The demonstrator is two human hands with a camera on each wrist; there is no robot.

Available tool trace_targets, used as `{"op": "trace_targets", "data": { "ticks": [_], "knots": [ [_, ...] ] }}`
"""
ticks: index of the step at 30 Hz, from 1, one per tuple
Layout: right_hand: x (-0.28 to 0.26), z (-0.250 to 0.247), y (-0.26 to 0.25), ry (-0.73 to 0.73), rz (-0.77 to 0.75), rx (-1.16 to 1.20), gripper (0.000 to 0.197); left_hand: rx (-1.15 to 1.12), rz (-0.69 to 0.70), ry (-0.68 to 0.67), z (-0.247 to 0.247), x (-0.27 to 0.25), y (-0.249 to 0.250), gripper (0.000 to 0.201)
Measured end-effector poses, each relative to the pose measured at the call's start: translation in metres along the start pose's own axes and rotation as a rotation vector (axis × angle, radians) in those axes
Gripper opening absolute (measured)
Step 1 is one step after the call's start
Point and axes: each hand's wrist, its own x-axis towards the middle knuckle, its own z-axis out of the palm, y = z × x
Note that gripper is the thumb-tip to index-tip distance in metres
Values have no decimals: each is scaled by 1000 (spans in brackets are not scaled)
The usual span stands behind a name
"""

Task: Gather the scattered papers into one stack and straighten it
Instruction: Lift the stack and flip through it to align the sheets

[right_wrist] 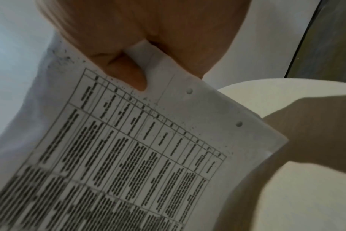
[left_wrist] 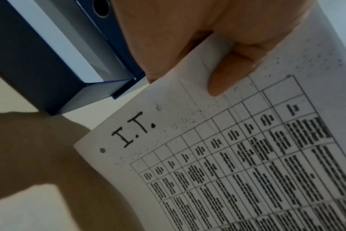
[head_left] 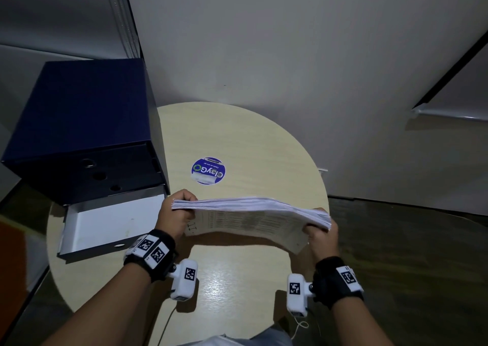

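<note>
Evidently, the round table (head_left: 237,139) has been kept as the working surface, with a dark blue box file (head_left: 87,134) set at its left edge, one white-lined tray (head_left: 111,221) lying open toward the person, and a blue round sticker (head_left: 208,170) seen near the middle. No loose sheets are seen on the tabletop, so the gathering is judged done. The stack of papers (head_left: 250,213) is held above the near half of the table, on edge and tilted toward the person, probably so that its lower edge can be tapped down and squared; the upper edge is seen to be ragged, with sheets still fanned at the right end. Each short end is gripped so that the sheets can be loosened and jogged. The left hand (head_left: 178,211) is curled around the left end, thumb pressed on the printed face. The right hand (head_left: 320,236) is wrapped likewise around the right end, thumb laid over the table grid, both wrists raised off the surface.
</note>
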Motion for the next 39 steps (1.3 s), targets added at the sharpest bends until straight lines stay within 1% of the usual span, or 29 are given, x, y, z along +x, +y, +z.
{"op": "trace_targets", "data": {
  "ticks": [2, 4, 6, 8, 10, 12, 14, 16, 18, 20, 21, 23, 24, 25, 26, 27, 28, 29, 30, 31, 32, 34, 35, 36, 37, 39],
  "knots": [
    [-2, -3, 0, 4, -7, 11, 28, 8, 15, -31, -5, 2, 0, 25],
    [-9, -3, 4, -40, 35, 12, 32, -56, -2, -48, -5, -5, -1, 27],
    [-18, -2, 1, -71, 44, 37, 40, -135, 52, -88, -7, -10, -5, 32],
    [-23, -1, -3, -59, 36, 98, 42, -237, 92, -132, -12, -13, -8, 37],
    [-24, 3, -7, -12, 28, 133, 38, -266, 131, -142, -14, -14, -7, 39],
    [-20, 8, -8, 69, 0, 66, 29, -230, 152, -79, -11, -16, -3, 37],
    [-13, 13, -7, 163, -26, -14, 17, -166, 148, 18, -5, -16, 1, 28],
    [-7, 15, -4, 223, -27, -35, 14, -98, 122, 81, -4, -15, 2, 20],
    [-4, 15, -3, 231, -44, -33, 11, -84, 103, 84, -4, -14, 2, 19],
    [-2, 13, -2, 208, -83, -61, 9, -79, 106, 86, -6, -12, -1, 17],
    [-1, 13, -2, 199, -77, -79, 10, -60, 110, 88, -6, -11, -2, 18],
    [-1, 12, -3, 199, -38, -120, 10, -44, 117, 68, -7, -10, -3, 22],
    [-3, 13, -6, 203, -31, -130, 12, -60, 132, 36, -8, -10, -5, 24],
    [-4, 14, -9, 216, -37, -150, 14, -97, 144, -12, -10, -11, -6, 31],
    [-6, 17, -14, 229, -82, -205, 17, -136, 144, -66, -13, -11, -9, 43],
    [-9, 21, -20, 238, -187, -303, 23, -147, 141, -109, -15, -12, -13, 53],
    [-14, 28, -27, 224, -344, -403, 31, -120, 132, -131, -17, -12, -16, 56],
    [-20, 40, -35, 172, -523, -497, 40, -75, 120, -136, -18, -11, -19, 53],
    [-28, 56, -41, 84, -678, -603, 48, -29, 108, -128, -17, -10, -21, 46],
    [-37, 76, -46, -24, -789, -726, 56, -10, 104, -120, -16, -9, -22, 38],
    [-47, 96, -46, -151, -852, -847, 65, -7, 101, -109, -15, -8, -23, 32],
    [-59, 128, -38, -391, -891, -1051, 78, -19, 98, -93, -13, -7, -25, 27],
    [-60, 137, -31, -487, -884, -1135, 82, -11, 95, -85, -14, -6, -26, 28],
    [-59, 142, -28, -542, -875, -1188, 83, 1, 92, -83, -14, -6, -24, 28],
    [-56, 144, -26, -557, -863, -1191, 83, 10, 83, -82, -14, -6, -22, 27],
    [-52, 142, -29, -531, -841, -1171, 81, 18, 72, -94, -13, -8, -18, 24]
  ]
}}
